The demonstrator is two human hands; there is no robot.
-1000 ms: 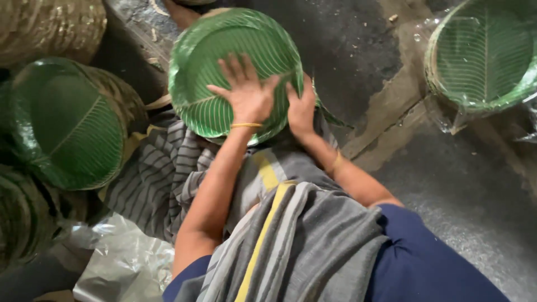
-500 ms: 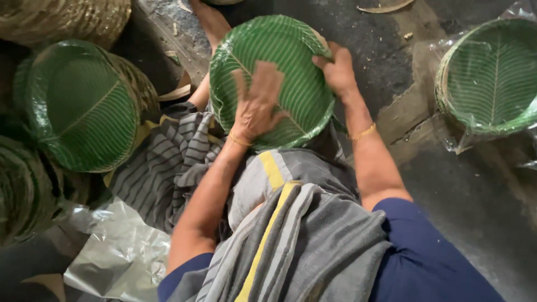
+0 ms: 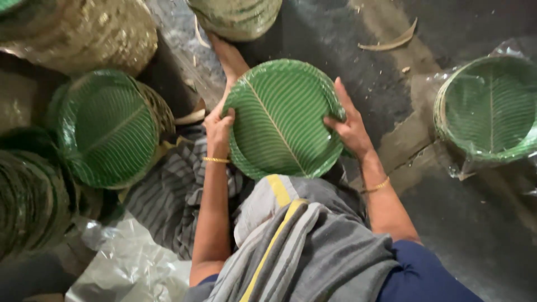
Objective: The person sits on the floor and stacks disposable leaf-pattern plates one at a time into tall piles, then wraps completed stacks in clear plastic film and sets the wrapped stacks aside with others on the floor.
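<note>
Item: stack of round green leaf-patterned paper plates (image 3: 279,117), at our lap. Our left hand (image 3: 219,127) and right hand (image 3: 349,126) clasp opposite rims. We judge it light, stiff, crushable; grip edges.

1. A floor-level workshop for leaf-patterned disposable plates is showing itself around the green plate (image 3: 282,120) at centre.
2. Plate stacks (image 3: 106,128) are crowding its left; a plastic-wrapped stack (image 3: 486,109) is sitting well to its right.
3. Bare, stained concrete floor (image 3: 335,39) is spreading beyond it.
</note>
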